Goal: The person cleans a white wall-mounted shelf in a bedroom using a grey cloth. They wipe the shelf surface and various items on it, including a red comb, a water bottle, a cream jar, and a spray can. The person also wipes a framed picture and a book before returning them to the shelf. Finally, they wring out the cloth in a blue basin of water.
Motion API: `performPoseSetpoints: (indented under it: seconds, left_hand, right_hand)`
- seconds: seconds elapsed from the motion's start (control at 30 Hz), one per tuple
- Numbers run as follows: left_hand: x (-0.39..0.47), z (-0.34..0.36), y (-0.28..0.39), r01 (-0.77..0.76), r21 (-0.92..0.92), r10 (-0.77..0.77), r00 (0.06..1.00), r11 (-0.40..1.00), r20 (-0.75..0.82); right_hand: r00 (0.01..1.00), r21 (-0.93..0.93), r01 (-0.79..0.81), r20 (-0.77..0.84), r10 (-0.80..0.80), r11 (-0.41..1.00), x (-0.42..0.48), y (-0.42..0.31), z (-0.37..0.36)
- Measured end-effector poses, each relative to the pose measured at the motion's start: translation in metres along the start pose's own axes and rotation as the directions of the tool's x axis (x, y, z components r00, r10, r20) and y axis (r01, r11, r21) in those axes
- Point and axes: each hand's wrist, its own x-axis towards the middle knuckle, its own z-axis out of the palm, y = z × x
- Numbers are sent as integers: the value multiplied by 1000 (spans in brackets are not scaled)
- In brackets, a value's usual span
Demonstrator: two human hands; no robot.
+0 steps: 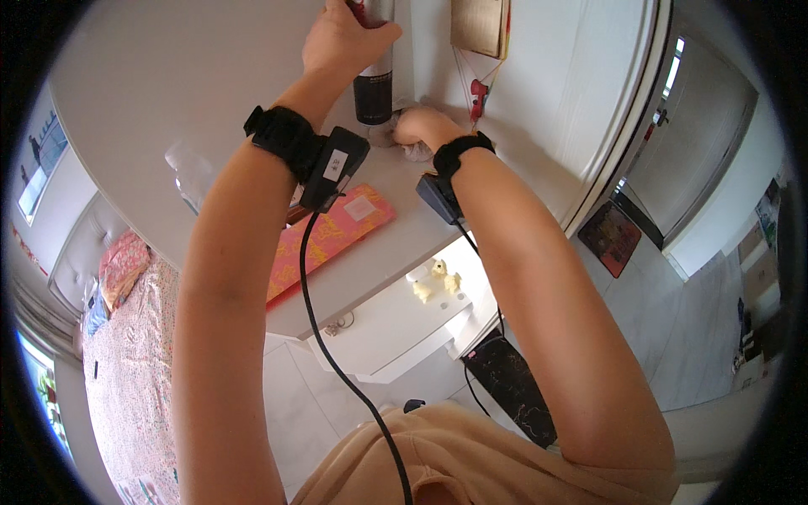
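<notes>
My left hand (341,44) grips a tall cylindrical can (374,98), silver above and black below, with some red near the top. The can stays upright over the back of a white shelf (410,211); its top runs out of view. Close beside its base, my right hand (424,126) presses a crumpled greyish cloth (415,151) onto the shelf near the corner. The fingers of that hand are mostly hidden. Below my left wrist lies a pink and gold-patterned paper folder (338,230), partly covered by my forearm.
A clear plastic bottle (189,170) stands left of my left forearm. Small yellow figurines (435,278) and a ring of keys (341,325) sit on the lower shelf. A red object (478,101) hangs by cords on the right wall. Black cables trail from both wrist devices.
</notes>
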Motion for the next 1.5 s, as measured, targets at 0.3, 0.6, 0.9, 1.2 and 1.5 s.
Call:
performPoseSetpoints:
  seconds: [0.3, 0.6, 0.9, 1.2, 1.5]
  left_hand:
    - [-13, -15, 7, 90, -46, -89, 996, 995, 24]
    - [-26, -23, 5, 126, -40, -125, 991, 991, 41]
    - [-26, -4, 13, 176, -11, -175, 983, 984, 60]
    - [-33, 47, 8, 231, -35, -225, 965, 972, 136]
    - [-21, 81, 12, 302, -112, -269, 932, 947, 243]
  right_hand:
    - [996, -97, 68, -46, -73, 993, -17, -4, -1]
    - [968, 52, -11, -248, 23, 999, -39, 11, 3]
    - [1000, 211, 18, 13, -21, 977, -64, 33, -43]
    - [860, 571, 200, -492, 137, 797, -187, 47, -25]
    - [806, 624, 448, -591, 12, 641, -214, 36, 39]
